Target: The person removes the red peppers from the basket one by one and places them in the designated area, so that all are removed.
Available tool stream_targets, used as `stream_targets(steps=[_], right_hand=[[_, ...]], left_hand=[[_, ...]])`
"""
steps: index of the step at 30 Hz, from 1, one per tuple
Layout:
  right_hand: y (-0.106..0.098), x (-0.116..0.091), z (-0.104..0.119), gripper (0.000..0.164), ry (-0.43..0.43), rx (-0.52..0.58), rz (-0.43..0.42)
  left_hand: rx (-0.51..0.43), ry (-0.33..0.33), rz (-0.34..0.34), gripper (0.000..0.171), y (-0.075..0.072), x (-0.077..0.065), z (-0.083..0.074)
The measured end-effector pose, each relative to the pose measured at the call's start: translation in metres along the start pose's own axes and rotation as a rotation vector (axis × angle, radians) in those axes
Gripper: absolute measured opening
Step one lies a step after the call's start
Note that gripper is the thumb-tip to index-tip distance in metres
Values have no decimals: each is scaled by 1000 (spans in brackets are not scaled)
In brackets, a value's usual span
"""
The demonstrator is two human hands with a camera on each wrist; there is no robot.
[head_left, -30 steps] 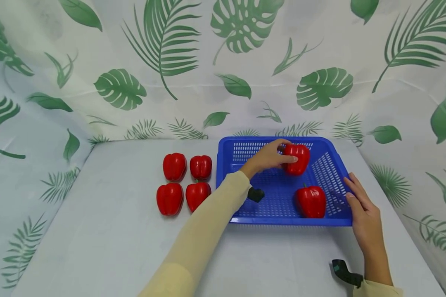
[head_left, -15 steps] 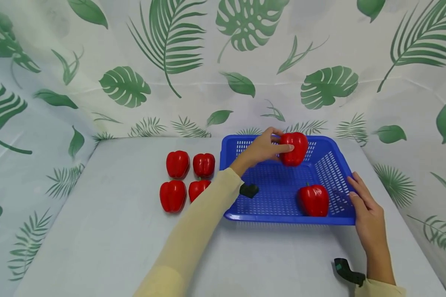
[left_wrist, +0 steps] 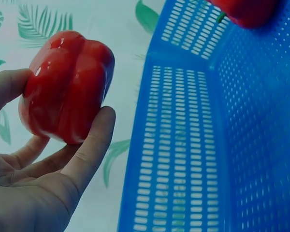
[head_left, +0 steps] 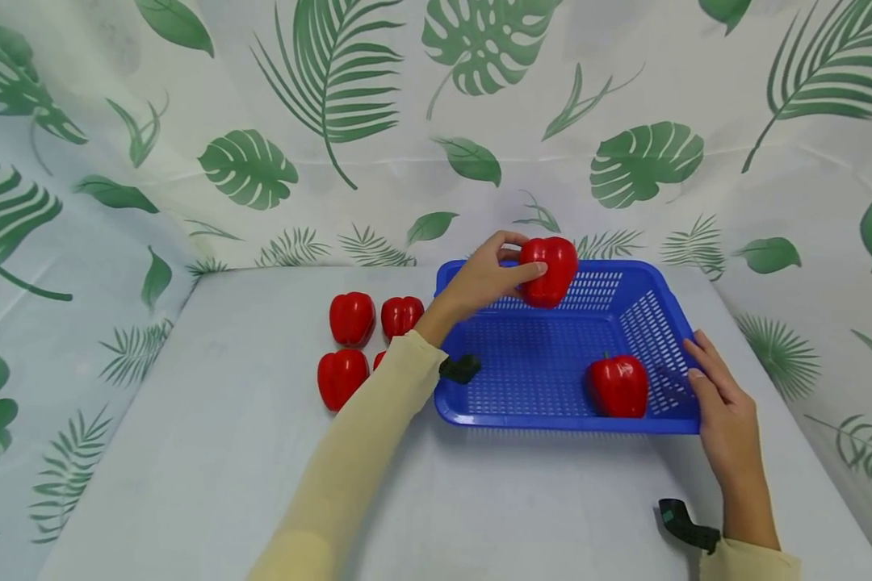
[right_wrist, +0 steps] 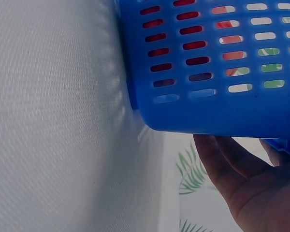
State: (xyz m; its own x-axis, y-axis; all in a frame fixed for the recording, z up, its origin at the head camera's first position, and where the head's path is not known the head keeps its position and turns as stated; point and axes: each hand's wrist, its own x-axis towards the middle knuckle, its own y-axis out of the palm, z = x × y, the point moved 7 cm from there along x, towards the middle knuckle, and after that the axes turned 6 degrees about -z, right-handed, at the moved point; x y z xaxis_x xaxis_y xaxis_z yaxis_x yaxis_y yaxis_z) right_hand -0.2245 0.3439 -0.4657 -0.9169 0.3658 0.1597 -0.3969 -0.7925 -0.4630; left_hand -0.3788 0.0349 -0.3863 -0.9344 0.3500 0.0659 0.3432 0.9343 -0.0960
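My left hand (head_left: 483, 278) grips a red bell pepper (head_left: 548, 272) in the head view, held up over the far left part of the blue basket (head_left: 523, 421). The left wrist view shows that bell pepper (left_wrist: 67, 87) between thumb and fingers, to one side of the basket's slotted wall (left_wrist: 176, 145). A second bell pepper (head_left: 618, 386) sits inside the basket, in its near right corner. My right hand (head_left: 730, 428) holds the basket's right rim; in the right wrist view the fingers (right_wrist: 217, 159) rest against the basket's outer side (right_wrist: 193, 113).
Left of the basket, several more red bell peppers (head_left: 351, 319) stand grouped on the white table (head_left: 211, 452), one mostly hidden by my left sleeve (head_left: 356, 436). A leaf-print cloth (head_left: 378, 113) rises behind the table.
My left hand has lifted the bell pepper up from inside the basket and carried it left toward the far rim. My right hand stays on the basket's right rim.
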Motion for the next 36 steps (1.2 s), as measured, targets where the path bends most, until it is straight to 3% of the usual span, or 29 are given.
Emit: stream_targets(steps=[12, 25, 36], right_hand=[[2, 1, -1, 50, 10, 7, 2], [3, 0, -1, 50, 29, -4, 3], [5, -2, -1, 50, 57, 4, 11]], left_hand=[[3, 17, -93, 61, -38, -17, 2], [-70, 26, -224, 62, -88, -36, 4], [-29, -10, -309, 63, -125, -54, 14]])
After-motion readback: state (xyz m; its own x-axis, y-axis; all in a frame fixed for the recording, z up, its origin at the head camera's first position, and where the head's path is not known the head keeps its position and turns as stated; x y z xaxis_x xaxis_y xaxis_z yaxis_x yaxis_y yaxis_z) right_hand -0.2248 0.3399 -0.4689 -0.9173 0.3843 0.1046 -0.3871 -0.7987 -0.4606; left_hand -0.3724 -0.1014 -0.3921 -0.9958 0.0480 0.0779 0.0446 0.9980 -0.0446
